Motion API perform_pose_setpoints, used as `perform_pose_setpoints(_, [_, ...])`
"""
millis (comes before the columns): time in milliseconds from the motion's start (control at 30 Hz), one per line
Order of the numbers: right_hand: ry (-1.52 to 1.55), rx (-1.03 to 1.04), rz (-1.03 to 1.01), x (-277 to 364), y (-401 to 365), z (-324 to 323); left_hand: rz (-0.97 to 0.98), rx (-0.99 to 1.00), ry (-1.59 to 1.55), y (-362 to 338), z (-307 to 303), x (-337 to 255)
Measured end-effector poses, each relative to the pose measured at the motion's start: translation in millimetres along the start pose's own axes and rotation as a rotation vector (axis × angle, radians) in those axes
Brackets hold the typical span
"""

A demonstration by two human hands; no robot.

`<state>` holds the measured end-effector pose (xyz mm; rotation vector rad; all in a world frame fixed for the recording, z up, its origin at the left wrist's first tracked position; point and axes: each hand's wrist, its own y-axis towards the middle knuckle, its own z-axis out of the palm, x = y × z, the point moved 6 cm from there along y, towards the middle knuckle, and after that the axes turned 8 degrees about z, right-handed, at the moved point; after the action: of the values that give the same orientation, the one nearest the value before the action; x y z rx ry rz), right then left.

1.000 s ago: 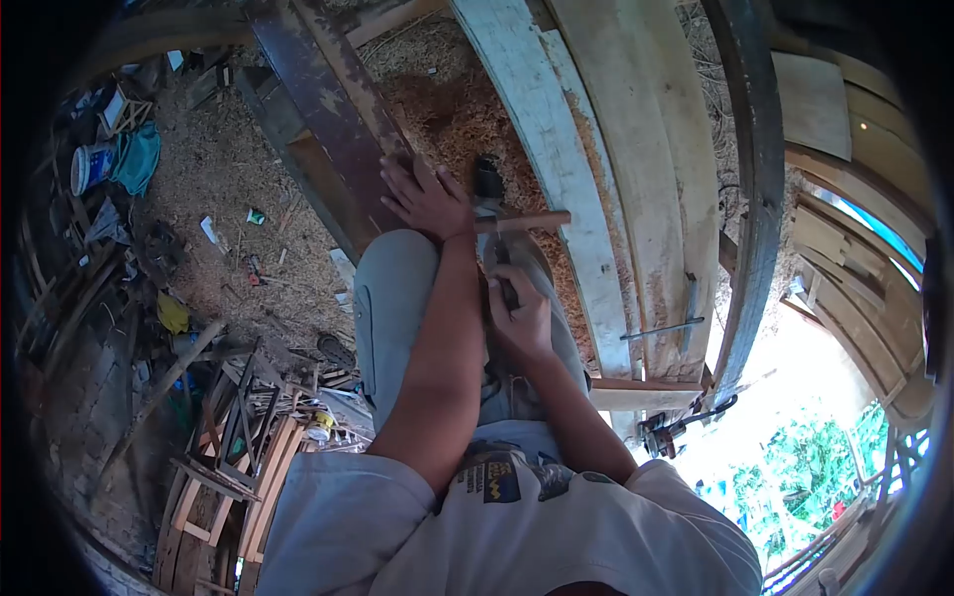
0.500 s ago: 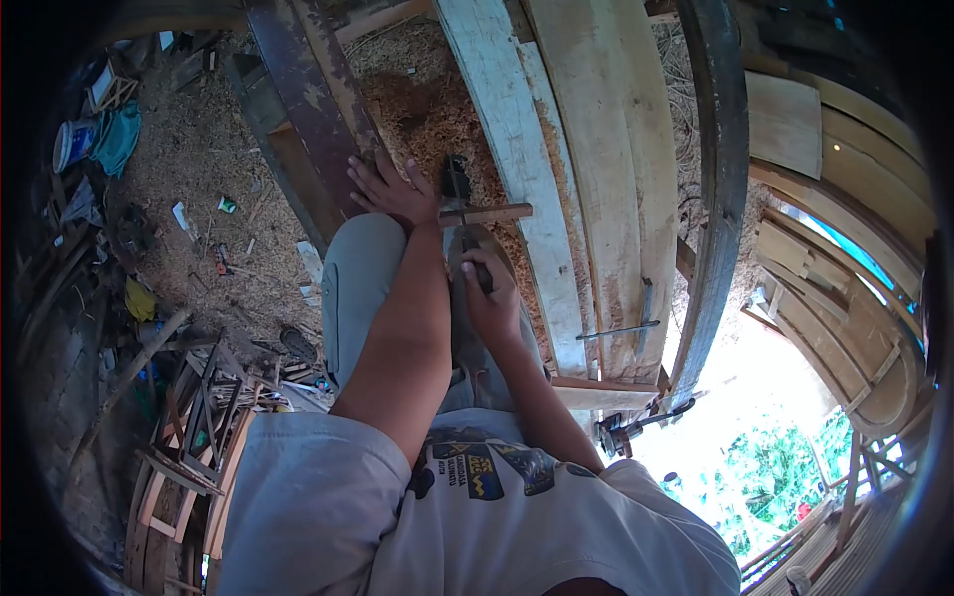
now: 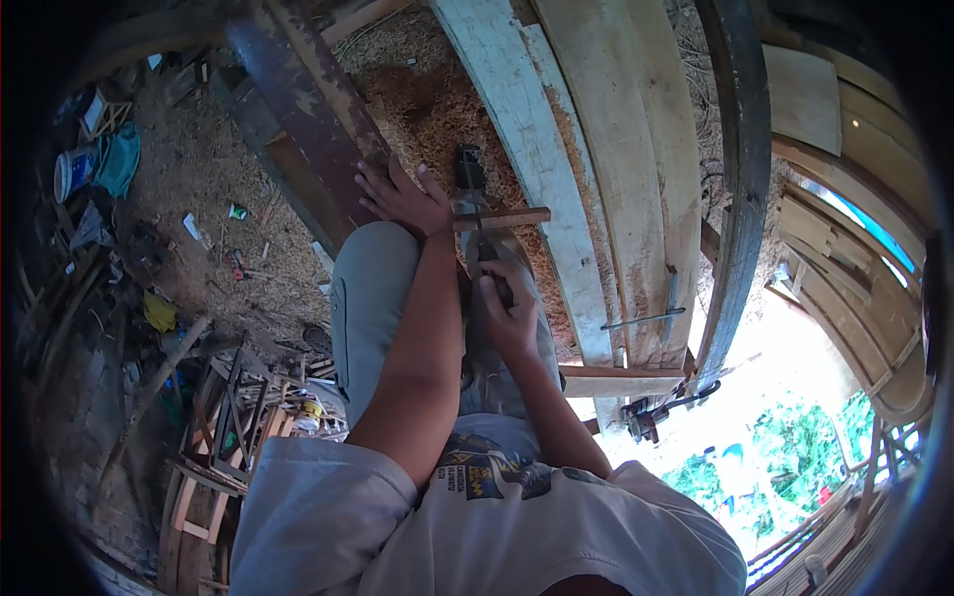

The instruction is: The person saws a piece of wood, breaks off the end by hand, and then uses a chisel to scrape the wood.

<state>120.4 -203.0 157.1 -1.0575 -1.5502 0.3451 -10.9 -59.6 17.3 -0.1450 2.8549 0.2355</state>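
A pale grey short-sleeved T-shirt (image 3: 556, 536) carries a chest print (image 3: 487, 475) in yellow, blue and black lettering. Grey-green trousers (image 3: 373, 298) show a stitched side pocket. Forearms, left hand (image 3: 397, 197) and right hand (image 3: 509, 316) are bare.

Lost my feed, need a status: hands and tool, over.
Left hand flat on dark beam. Right hand gripping tool, which crosses a thin strip. No obstruction seen.

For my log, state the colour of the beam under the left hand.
Dark reddish-brown beam under the left hand; head view.
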Motion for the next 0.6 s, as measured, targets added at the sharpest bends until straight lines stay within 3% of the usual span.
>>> perform_pose_setpoints(133, [0.005, -0.053, -0.044, 2.9, 7.6, 13.2, 0.007, -0.004, 0.012, -1.7, 4.4, 0.3])
perform_pose_setpoints(233, [-0.072, -0.042, -0.199, -61.8, 12.9, 39.7, 0.027, -0.040, 0.004, -3.5, 4.7, 0.0])
perform_pose_setpoints(333, [0.043, -0.095, -0.250, -41.4, 9.4, 31.3, 0.007, -0.076, 0.010, -3.3, 10.5, 2.0])
perform_pose_setpoints(400, [0.006, -0.110, -0.239, -19.0, 12.7, 15.2, 0.024, -0.075, -0.002, -4.5, 6.5, 2.9])
perform_pose_setpoints(500, [-0.002, 0.019, -0.005, -10.5, 12.0, 12.5, 0.064, -0.089, -0.021, -6.2, 9.3, 0.1])
perform_pose_setpoints(600, [0.002, -0.083, -0.135, -42.6, 13.9, 19.4, 0.074, -0.107, -0.010, -4.7, 12.2, 0.0])
